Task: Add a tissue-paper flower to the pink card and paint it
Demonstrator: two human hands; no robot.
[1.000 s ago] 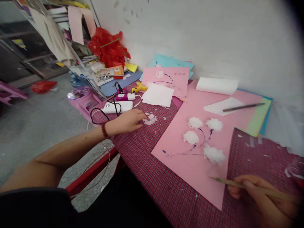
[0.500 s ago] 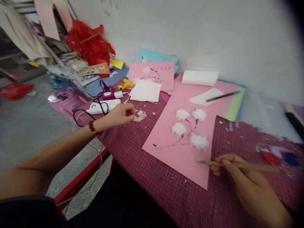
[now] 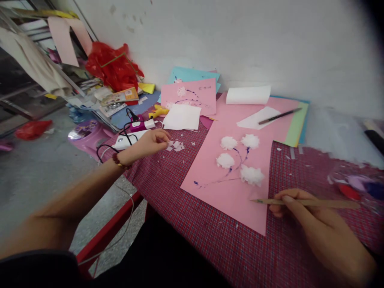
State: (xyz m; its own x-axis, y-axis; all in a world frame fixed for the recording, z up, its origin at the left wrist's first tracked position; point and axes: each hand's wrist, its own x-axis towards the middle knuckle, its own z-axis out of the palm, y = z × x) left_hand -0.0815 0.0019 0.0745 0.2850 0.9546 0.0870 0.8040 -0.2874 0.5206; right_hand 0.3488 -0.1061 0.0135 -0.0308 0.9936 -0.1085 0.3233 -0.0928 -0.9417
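Currently, right hand (image 3: 321, 230) pinches wooden stick (image 3: 330, 204), tip over pink sheet (image 3: 223, 196). Left hand (image 3: 146, 145), left of sheet: half-curled, hold unclear; careless sweep could scatter paper scraps (image 3: 177, 146).

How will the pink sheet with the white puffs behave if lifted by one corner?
The pink sheet looks thin and flat, so it's probably light and likely to sag. The white puffs are raised with ragged edges, so they may be fragile and crush if pressed.

Head-worn camera, facing forward and down across table (image 3: 168, 180) toward wall (image 3: 240, 44).
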